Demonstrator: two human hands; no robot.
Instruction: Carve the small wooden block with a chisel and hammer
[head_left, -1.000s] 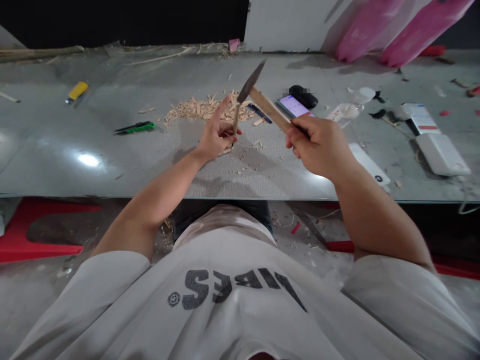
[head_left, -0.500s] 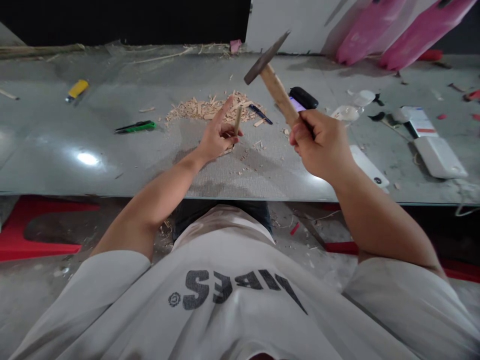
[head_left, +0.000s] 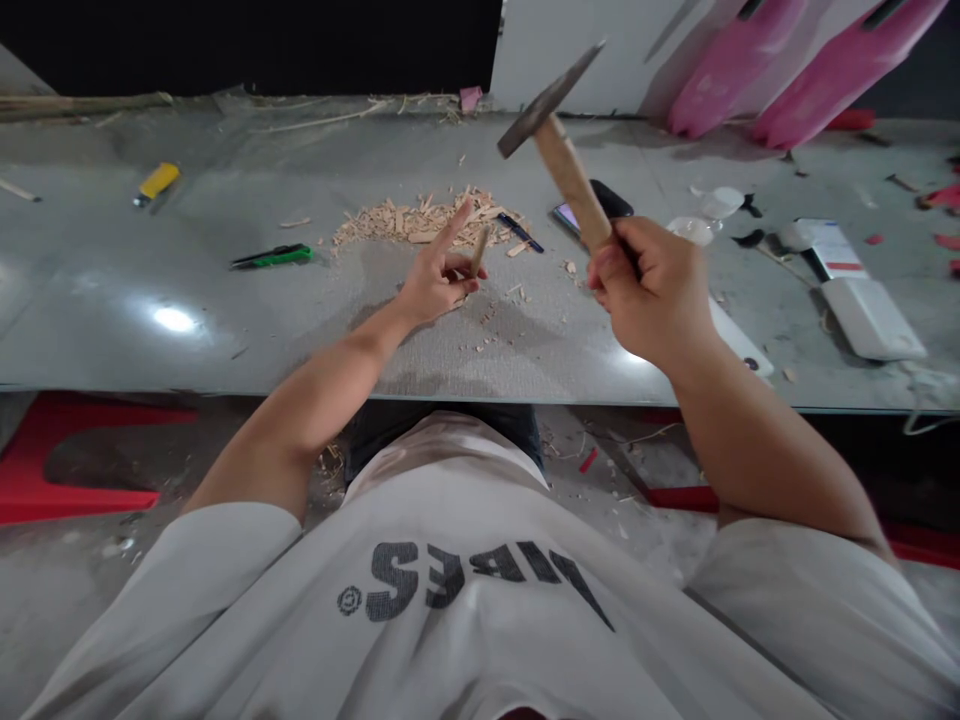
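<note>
Right hand (head_left: 660, 290): fingers wrapped fully round a hammer (head_left: 564, 165) with a pale wooden handle and a dark metal head tapering to a point. The hammer is raised over the grey desk (head_left: 112, 300), its head clear of the stick.

Left hand (head_left: 435, 285): thumb and fingers pinched closed on a slim, light-brown stick (head_left: 480, 250), index finger extended. The stick stands nearly upright, slightly tilted, midway between the desk's front and back edges; its lower end is hidden by the fingers, so what it rests on cannot be determined.

Surroundings: a heap of pale wood chips (head_left: 397, 220) lies just beyond the left hand, towards the back edge, with a slender dark-blue pen-like item (head_left: 521, 232) at its right end. A green-and-black cutter knife (head_left: 274, 257) lies left of the heap; a yellow-handled cutter (head_left: 157, 184) lies farther left, nearer the back edge.
</note>
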